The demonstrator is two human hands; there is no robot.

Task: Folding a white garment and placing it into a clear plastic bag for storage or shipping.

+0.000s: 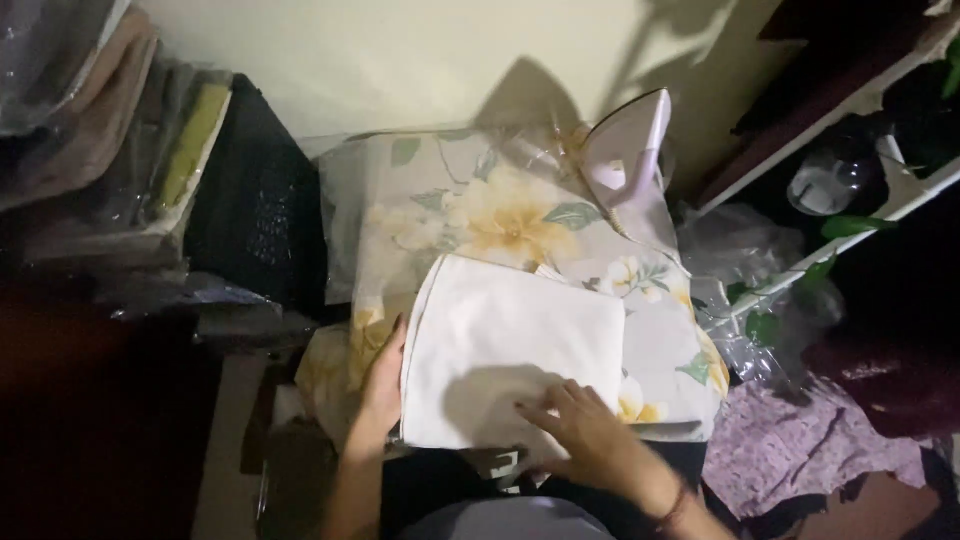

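You have a folded white cloth (pixel 510 350) lying flat on the floral-covered ironing surface (pixel 500 215), in its near half, right in front of you. The cloth's long axis runs from your near side away toward the wall, tilted a little to the right, and its far corner points up toward the iron (pixel 625 155). Your left hand (pixel 382 385) sits along the cloth's left edge, fingers pressed together and laid against the fabric border, thumb hidden. Your right hand (pixel 580 430) rests palm down on the near right part of the cloth, fingers slightly spread and flat on it, pinching nothing. The iron stands upright on its heel at the far right corner of the surface, pale lilac and white, its pointed tip upward. To your left, clear plastic-wrapped packages (pixel 110 140) are stacked, one showing a yellow-green strip, beside a black mesh piece (pixel 255 205). To the right, crumpled clear plastic (pixel 745 290) lies beneath white shelving (pixel 850 215), and a purple patterned fabric (pixel 800 445) lies lower down.
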